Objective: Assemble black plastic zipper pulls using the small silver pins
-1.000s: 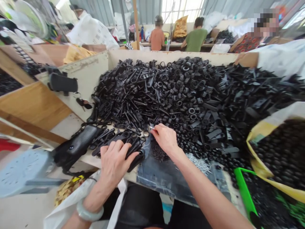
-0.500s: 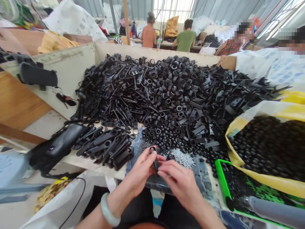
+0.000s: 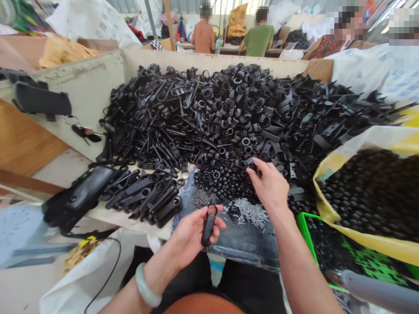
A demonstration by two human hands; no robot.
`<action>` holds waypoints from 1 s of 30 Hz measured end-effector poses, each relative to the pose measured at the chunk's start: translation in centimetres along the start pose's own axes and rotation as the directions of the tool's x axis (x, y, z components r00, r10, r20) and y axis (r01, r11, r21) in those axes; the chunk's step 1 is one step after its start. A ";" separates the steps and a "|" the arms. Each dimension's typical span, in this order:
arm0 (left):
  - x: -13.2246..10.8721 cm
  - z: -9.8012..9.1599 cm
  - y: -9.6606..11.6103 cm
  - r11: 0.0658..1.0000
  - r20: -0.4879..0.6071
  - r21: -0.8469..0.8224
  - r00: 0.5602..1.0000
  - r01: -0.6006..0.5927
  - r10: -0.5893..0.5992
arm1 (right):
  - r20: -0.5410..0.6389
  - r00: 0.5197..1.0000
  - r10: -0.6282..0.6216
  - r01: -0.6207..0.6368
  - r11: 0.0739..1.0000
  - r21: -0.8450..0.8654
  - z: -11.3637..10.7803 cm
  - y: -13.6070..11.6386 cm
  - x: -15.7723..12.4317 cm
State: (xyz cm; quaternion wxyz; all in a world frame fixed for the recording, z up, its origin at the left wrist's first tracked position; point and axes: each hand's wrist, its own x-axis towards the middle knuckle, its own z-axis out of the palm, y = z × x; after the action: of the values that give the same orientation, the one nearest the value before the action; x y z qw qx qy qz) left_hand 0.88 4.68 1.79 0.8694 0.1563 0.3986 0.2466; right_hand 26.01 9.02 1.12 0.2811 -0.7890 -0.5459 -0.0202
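Left hand: the left hand (image 3: 193, 239) is palm up, its fingers curled narrowly around a black plastic pull tab (image 3: 208, 227), which stands upright with its loop at the top.
Right hand: the right hand (image 3: 269, 186) reaches forward, its fingertips (image 3: 255, 167) pinched narrowly at the edge of the heap; whether they hold a piece is hidden.
Under the right hand: a heap of black plastic parts (image 3: 209, 117) lies ahead, with loose black rings and beads (image 3: 222, 185) just in front of the fingertips.
Between the hands: silver metal pins (image 3: 250, 212) lie on a denim cloth (image 3: 242, 246).
Left of the left hand: a row of black pull tabs (image 3: 145, 196) lies beside a black mesh pouch (image 3: 78, 198).
On the left wrist: a pale jade bangle (image 3: 147, 285).
Right of the right hand: a yellow-lined sack (image 3: 347, 144) holds black round pieces, near a green tray (image 3: 306, 231).
Far ahead of the hands: a co-worker's hand (image 3: 316, 67) rests on the wooden bin wall (image 3: 212, 61).
Writing: print on a white sack (image 3: 91, 22), beyond the left hand, is too blurred to read.
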 end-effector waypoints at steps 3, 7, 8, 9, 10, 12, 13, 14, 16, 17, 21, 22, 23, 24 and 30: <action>-0.3 -0.2 -0.1 0.998 0.032 -0.032 0.998 0.058 -0.057 | -0.066 0.998 0.007 0.017 0.939 0.343 -0.8 -0.6 -2.3; -1.0 -0.4 -0.8 0.996 0.057 -0.022 0.995 0.088 -0.087 | 0.204 0.979 -0.002 -0.151 0.669 0.728 -2.0 -2.3 -8.1; -1.1 -0.4 -1.1 0.997 0.058 -0.016 0.996 0.075 -0.074 | 0.239 0.970 -0.034 -0.165 0.629 0.760 -2.2 -2.7 -9.7; -1.3 -0.4 -1.4 0.999 0.059 -0.010 0.997 0.053 -0.053 | 0.275 0.959 -0.065 -0.182 0.604 0.776 -2.2 -3.1 -11.2; -1.5 -0.4 -1.7 1.000 0.061 -0.006 0.998 0.028 -0.027 | 0.303 0.947 -0.106 -0.186 0.588 0.787 -2.3 -3.4 -12.4; -1.8 -0.4 -2.2 1.000 0.060 0.004 0.998 -0.016 0.015 | 0.313 0.931 -0.186 -0.135 0.623 0.771 -2.2 -3.6 -14.1; -1.9 -0.4 -2.4 1.000 0.060 0.008 0.998 -0.022 0.021 | 0.301 0.927 -0.223 -0.089 0.649 0.755 -2.2 -3.6 -14.5; -2.0 -0.4 -2.6 1.000 0.060 0.014 0.998 -0.019 0.018 | 0.279 0.926 -0.254 -0.038 0.672 0.740 -2.2 -3.5 -14.8; -2.2 -0.5 -2.9 0.999 0.071 0.033 0.997 -0.007 0.004 | 0.216 0.935 -0.280 0.036 0.683 0.730 -2.0 -3.3 -15.0; -2.2 -0.5 -3.0 0.999 0.081 0.040 0.997 0.000 -0.003 | 0.187 0.942 -0.278 0.052 0.672 0.739 -2.0 -3.1 -15.0; -2.5 -0.3 -3.0 0.998 0.081 0.034 0.995 0.059 -0.061 | 0.184 0.952 -0.246 0.011 0.625 0.781 -1.5 -2.7 -15.5; -2.6 -0.3 -2.9 0.996 0.070 0.028 0.994 0.079 -0.081 | 0.204 0.950 -0.238 -0.016 0.612 0.790 -1.4 -2.6 -15.7; -2.6 -0.2 -2.9 0.995 0.060 0.024 0.994 0.096 -0.097 | 0.227 0.947 -0.229 -0.047 0.599 0.799 -1.3 -2.5 -15.9; -2.6 -0.1 -2.8 0.994 0.054 0.023 0.992 0.109 -0.110 | 0.253 0.943 -0.217 -0.081 0.586 0.806 -1.2 -2.4 -16.0; -2.7 0.1 -3.5 0.998 0.068 0.059 0.998 0.003 -0.007 | 0.287 0.933 -0.218 -0.113 0.579 0.807 -1.3 -1.8 -16.3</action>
State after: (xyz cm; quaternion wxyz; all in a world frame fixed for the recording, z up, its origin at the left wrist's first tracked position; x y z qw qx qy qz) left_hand 0.53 0.30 1.91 0.8781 0.1892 0.3761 0.2272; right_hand 18.19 -5.01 -2.50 0.5064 -0.5449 -0.5589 0.3663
